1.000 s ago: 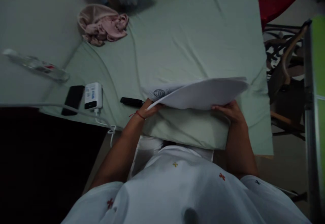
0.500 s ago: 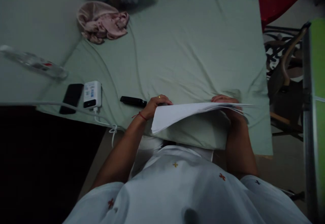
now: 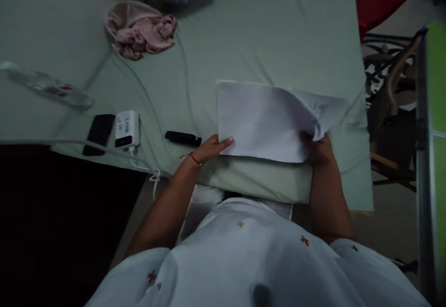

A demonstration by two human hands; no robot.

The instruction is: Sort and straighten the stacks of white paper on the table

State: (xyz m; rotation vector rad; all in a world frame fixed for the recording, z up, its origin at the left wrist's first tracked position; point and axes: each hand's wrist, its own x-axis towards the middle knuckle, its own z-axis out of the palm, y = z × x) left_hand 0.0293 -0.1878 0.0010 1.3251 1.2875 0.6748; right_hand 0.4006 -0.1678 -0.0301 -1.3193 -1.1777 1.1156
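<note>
A stack of white paper sheets lies nearly flat over the near part of the table, held between both hands. My left hand grips its lower left corner, thumb on top and the other fingers hidden beneath. At the right edge, my right hand is closed on the sheets, partly covered by a curled corner. The upper right of the top sheet bends up, baring a sheet below with some printing on it. Just left of my left hand lies a small black stapler-like object.
The green tablecloth carries a white power bank with a cable, a black phone and a crumpled pink cloth. At left lies a clear plastic bottle. Chairs, one red, stand at right.
The paper stack was tilted almost edge-on toward me; now it is laid back with its face showing. My left thumb has come onto the top, and the right corner has curled up.
</note>
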